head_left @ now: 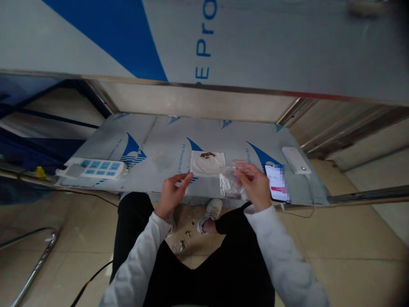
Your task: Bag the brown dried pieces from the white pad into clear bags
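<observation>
A clear, crinkled plastic bag (230, 186) hangs over the front of the work surface, with its top pinched in the fingers of my right hand (255, 182). Left of the bag, and partly touching it, lies a white square sheet or pouch (209, 168) with small dark brown bits (208, 154) along its far side. What the bits are is too small to tell. My left hand (174, 192) is beside the square's near left corner, thumb and fingers stretched out and slightly apart. No object shows in it.
A power strip (102, 168) lies at the left of the film-covered metal table (166, 134). On the right are a phone (276, 182) and a white corded device (295, 160). An upper shelf (262, 47) overhangs the back. Small litter (182, 244) lies on the floor.
</observation>
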Demonstrator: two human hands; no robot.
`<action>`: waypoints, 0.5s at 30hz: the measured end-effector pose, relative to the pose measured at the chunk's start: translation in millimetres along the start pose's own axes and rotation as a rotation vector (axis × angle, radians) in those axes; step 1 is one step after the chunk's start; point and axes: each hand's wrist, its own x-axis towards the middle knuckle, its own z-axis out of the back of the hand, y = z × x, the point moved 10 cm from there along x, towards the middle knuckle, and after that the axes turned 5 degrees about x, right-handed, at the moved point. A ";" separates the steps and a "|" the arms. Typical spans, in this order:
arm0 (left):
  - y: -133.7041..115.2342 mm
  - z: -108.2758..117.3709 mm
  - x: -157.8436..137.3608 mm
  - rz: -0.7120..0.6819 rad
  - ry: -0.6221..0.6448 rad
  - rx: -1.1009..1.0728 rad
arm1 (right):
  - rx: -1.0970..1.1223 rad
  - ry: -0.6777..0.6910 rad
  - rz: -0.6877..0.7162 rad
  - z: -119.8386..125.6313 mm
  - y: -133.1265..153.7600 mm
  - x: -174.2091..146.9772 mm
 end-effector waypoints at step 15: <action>133.2 98.8 80.0 0.328 -0.406 0.516 | -0.749 -0.282 0.292 34.9 -28.9 53.1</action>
